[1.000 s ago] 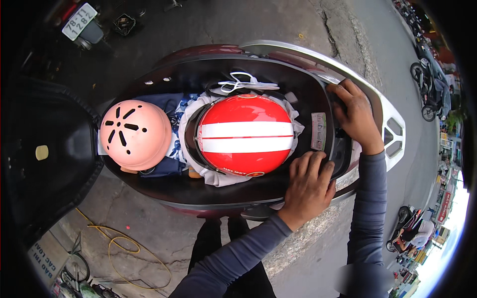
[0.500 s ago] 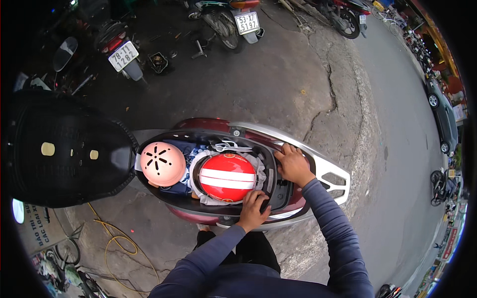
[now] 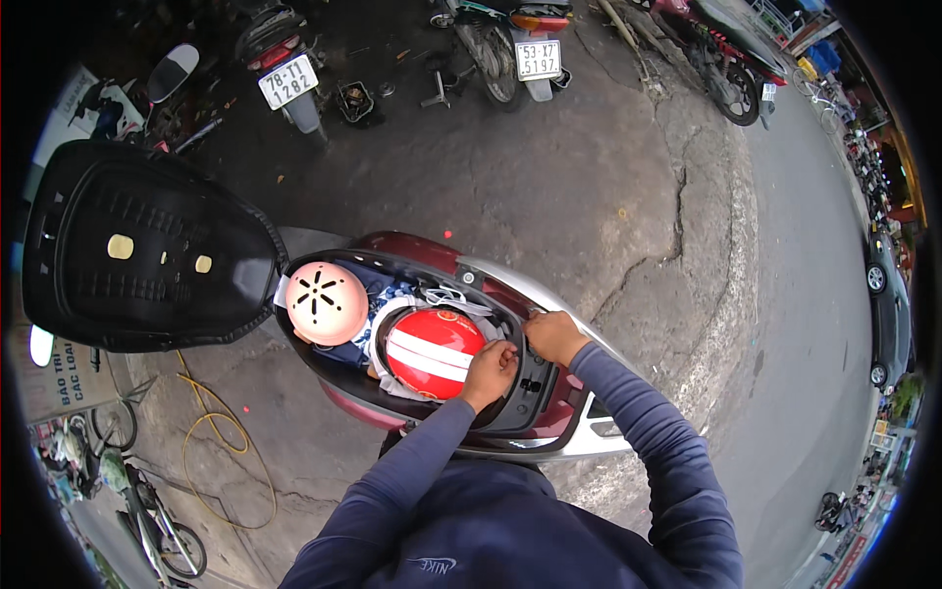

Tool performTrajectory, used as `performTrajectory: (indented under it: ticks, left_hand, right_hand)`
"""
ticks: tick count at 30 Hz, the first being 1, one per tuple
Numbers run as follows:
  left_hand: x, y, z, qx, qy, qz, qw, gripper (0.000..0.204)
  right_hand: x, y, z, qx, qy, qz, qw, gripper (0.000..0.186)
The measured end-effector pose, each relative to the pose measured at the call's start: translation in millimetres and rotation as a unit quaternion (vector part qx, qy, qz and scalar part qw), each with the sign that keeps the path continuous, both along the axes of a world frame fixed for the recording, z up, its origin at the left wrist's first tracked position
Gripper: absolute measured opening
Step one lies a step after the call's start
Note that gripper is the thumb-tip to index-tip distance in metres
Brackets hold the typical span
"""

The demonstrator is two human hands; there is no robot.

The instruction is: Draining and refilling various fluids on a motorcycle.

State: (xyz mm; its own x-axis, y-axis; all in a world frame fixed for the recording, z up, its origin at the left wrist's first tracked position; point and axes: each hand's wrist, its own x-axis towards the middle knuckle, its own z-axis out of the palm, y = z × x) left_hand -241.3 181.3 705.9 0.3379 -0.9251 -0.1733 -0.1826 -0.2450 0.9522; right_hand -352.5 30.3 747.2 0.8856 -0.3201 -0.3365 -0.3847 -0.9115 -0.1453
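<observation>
A maroon and silver scooter [image 3: 574, 402] stands in front of me with its under-seat compartment uncovered. Inside lie a pink helmet [image 3: 326, 304] with dark vent slots and a red helmet [image 3: 422, 344] with white stripes, among blue and grey cloth. My left hand [image 3: 491, 373] is over the red helmet's right edge, its fingers curled together. Beside it, my right hand [image 3: 555, 338] is closed at the compartment's rear rim. What either hand may be pinching is too small or hidden to tell.
The raised black seat [image 3: 147, 275] extends to the left. Parked motorbikes [image 3: 285, 74] line the far side. A yellow hose [image 3: 211, 417] lies on the pavement at left. Beyond the cracked pavement edge runs a road [image 3: 814, 245] with a parked dark car [image 3: 888, 314].
My left hand has moved from the compartment's near rim onto the red helmet's right edge. My right hand has come left and closer to it. The view has shifted.
</observation>
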Motion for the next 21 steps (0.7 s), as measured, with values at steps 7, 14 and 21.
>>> performTrajectory:
  ticks: [7,14,21]
  left_hand:
    - [4,-20,-1,-0.006,-0.005,-0.012,1.0,0.027]
    - [8,-29,9,0.007,-0.006,-0.02,1.0,0.029]
    - [-5,-36,7,0.002,-0.144,-0.103,0.984,0.03]
  right_hand:
    - [-3,3,7,-0.007,-0.028,-0.005,1.0,0.01]
    - [-11,11,1,0.031,-0.061,-0.06,0.996,0.014]
    - [-35,29,-5,0.016,-0.176,-0.093,0.98,0.024]
